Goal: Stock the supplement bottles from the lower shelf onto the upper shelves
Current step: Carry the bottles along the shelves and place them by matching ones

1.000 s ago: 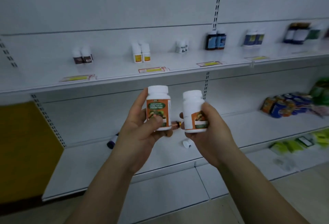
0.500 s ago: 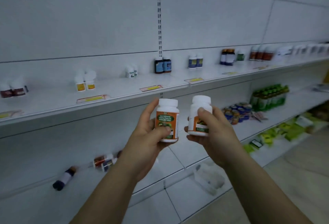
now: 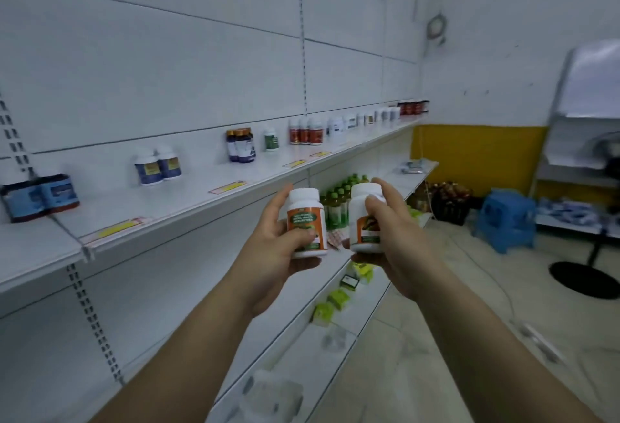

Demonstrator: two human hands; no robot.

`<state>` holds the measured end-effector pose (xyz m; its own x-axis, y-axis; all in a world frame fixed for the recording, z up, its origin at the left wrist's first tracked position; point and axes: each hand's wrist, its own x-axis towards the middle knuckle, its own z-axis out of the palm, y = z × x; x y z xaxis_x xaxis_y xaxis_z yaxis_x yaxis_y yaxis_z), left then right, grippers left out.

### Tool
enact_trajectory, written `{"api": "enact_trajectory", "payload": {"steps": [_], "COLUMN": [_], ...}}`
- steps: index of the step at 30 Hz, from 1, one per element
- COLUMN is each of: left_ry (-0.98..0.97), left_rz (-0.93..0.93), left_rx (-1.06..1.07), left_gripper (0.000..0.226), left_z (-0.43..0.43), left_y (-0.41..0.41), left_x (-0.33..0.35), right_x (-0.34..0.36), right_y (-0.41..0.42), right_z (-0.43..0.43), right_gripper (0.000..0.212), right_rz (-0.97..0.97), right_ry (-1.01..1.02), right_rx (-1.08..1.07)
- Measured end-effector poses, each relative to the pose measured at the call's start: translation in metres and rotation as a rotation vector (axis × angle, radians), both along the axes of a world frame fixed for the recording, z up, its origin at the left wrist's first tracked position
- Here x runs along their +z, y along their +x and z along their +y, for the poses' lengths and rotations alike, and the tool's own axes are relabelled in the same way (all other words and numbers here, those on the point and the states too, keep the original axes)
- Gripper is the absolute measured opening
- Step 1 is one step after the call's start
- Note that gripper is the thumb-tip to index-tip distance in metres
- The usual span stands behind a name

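I hold two white supplement bottles with orange and green labels upright in front of me. My left hand (image 3: 275,248) grips the left bottle (image 3: 307,219), thumb across its label. My right hand (image 3: 396,241) wraps the right bottle (image 3: 362,217), index finger resting on its cap. Both bottles hang in the air just below the front edge of the upper shelf (image 3: 188,201), which runs from the left to the far right corner. The lower shelf (image 3: 302,348) lies beneath my forearms.
The upper shelf carries spaced pairs of bottles: dark blue boxes (image 3: 40,196), white-capped bottles (image 3: 157,165), amber bottles (image 3: 241,145), red-labelled bottles (image 3: 305,132). Green bottles (image 3: 339,194) stand on the middle shelf. A blue stool (image 3: 506,217) and a black round base (image 3: 585,280) occupy the floor at right.
My view has swung right along the shelving, bringing the room's far corner and blue stool into sight. Both hands keep their bottles, side by side, at about the same height.
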<state>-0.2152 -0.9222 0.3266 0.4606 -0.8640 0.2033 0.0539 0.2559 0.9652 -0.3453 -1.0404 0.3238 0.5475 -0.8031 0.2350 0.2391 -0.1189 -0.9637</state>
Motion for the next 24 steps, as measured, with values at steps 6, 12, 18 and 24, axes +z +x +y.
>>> {"api": "enact_trajectory", "payload": {"steps": [6,12,18,24], "left_ry": [0.015,-0.010,-0.013,-0.004], "left_rz": [-0.026,-0.017,-0.075,-0.044], "left_rx": [-0.098,-0.166,-0.290,-0.318], "left_gripper": [0.066,0.067,0.063,0.065], "left_z": [-0.097,-0.209,-0.327,-0.441], "left_y": [0.037,0.098,0.141,0.148], "left_x": [-0.004,-0.006,0.004,0.007], "right_x": [-0.002,0.006,0.020,0.029], "right_y": [0.033,0.084,0.116,0.116], "right_z": [-0.085,-0.193,-0.301,-0.405], "right_gripper": [0.028,0.033,0.032,0.033], "right_rz": [0.043,0.111,0.182,0.208], "right_ry": [-0.050,-0.150,-0.210,-0.216], "right_rx": [-0.047,-0.143,-0.201,-0.258]}}
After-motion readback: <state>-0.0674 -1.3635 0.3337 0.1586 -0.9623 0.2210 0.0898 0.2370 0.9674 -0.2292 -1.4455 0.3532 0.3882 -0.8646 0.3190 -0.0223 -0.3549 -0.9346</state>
